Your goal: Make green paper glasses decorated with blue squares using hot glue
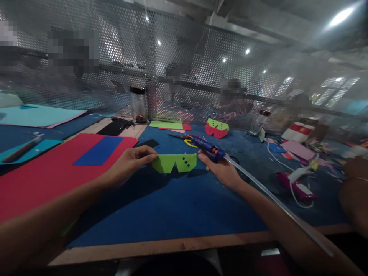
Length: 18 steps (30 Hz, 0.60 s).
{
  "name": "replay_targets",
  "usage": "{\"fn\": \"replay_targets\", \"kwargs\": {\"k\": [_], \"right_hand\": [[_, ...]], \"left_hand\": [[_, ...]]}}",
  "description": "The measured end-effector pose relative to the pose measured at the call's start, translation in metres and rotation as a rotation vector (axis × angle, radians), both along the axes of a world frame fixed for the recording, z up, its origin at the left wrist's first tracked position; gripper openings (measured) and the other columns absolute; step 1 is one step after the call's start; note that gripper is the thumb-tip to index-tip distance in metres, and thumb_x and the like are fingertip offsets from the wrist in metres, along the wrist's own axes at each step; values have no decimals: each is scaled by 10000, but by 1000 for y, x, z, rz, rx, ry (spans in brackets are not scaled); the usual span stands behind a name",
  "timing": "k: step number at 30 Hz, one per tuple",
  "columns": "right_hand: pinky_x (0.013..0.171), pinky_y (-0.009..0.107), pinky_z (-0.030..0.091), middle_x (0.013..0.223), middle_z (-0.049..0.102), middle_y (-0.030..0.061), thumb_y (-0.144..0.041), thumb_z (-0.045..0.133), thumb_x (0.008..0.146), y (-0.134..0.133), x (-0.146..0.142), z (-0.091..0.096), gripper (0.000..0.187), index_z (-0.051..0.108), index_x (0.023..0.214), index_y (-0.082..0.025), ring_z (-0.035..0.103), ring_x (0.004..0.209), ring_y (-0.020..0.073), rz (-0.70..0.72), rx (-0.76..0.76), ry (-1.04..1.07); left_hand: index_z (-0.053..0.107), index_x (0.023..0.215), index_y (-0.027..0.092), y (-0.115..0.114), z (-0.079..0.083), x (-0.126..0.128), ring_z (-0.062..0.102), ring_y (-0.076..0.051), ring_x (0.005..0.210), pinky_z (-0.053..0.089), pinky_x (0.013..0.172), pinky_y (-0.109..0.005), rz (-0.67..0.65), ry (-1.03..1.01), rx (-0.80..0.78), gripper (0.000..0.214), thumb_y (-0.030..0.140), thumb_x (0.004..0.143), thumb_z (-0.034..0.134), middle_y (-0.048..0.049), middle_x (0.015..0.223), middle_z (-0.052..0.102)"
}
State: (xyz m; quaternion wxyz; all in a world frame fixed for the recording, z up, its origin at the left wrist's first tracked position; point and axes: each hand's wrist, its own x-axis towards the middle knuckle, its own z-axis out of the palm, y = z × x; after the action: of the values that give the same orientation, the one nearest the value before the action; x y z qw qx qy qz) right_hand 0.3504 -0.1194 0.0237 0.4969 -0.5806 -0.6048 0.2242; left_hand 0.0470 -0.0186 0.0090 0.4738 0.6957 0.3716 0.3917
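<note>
Between thumb and fingers, my left hand (139, 157) pinches the left end of a lime-green paper cutout (166, 163). The cutout is shaped like a glasses front, with a notch at its lower middle and small dark blue squares on its right half. My right hand (220, 166) is wrapped round a blue glue gun (205, 145), its nozzle pointing away to the left. A long clear glue stick (258, 184) trails from the gun's back over my right forearm. Scissors with yellow and red handles (189, 141) lie just beyond the gun.
Red sheets (57, 168) with a blue strip (99, 151) cover the left side. Behind stand a jar (139, 105), a green-and-red cutout (217, 128) and another jar (258, 123). A magenta corded tool (299, 188) and paper scraps lie right, near another person's arm (356, 191).
</note>
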Motion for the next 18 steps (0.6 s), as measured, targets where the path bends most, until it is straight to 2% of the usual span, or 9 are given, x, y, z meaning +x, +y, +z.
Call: {"fn": "replay_targets", "kwargs": {"k": [2, 5, 9, 12, 18], "right_hand": [[650, 309, 534, 779, 686, 9, -557, 746, 955, -6, -1, 0, 332, 752, 969, -226, 605, 663, 170, 35, 46, -38], [633, 283, 478, 754, 603, -15, -499, 739, 990, -14, -6, -1, 338, 624, 821, -230, 560, 676, 153, 196, 107, -150], [673, 270, 459, 826, 614, 4, -425, 698, 1036, -17, -16, -5, 310, 585, 831, -222, 568, 731, 149, 376, 211, -339], [694, 272, 462, 850, 636, 21, -429, 675, 1054, -14, -20, -13, 299, 590, 856, -221, 579, 741, 155, 382, 253, -442], [651, 264, 415, 843, 642, 18, -419, 655, 1060, -8, -21, -29, 282, 585, 870, -222, 566, 697, 149, 306, 341, -554]], "left_hand": [[810, 860, 209, 1, -1, 0, 692, -221, 842, 549, 794, -322, 15, -25, -39, 434, 620, 754, 900, -40, 858, 770], [812, 880, 201, 2, -2, -1, 702, -215, 830, 552, 796, -323, 29, -49, -58, 416, 592, 766, 901, -44, 862, 785], [819, 901, 199, 1, -2, -1, 697, -216, 829, 544, 789, -329, 26, -33, -37, 393, 571, 794, 886, -50, 866, 786], [820, 890, 196, 0, -1, 0, 673, -210, 800, 526, 757, -331, 16, -19, -17, 392, 570, 789, 881, -51, 842, 773], [824, 878, 194, -4, 2, 3, 645, -199, 796, 501, 759, -333, 11, -11, -7, 361, 536, 780, 886, -46, 832, 756]]}}
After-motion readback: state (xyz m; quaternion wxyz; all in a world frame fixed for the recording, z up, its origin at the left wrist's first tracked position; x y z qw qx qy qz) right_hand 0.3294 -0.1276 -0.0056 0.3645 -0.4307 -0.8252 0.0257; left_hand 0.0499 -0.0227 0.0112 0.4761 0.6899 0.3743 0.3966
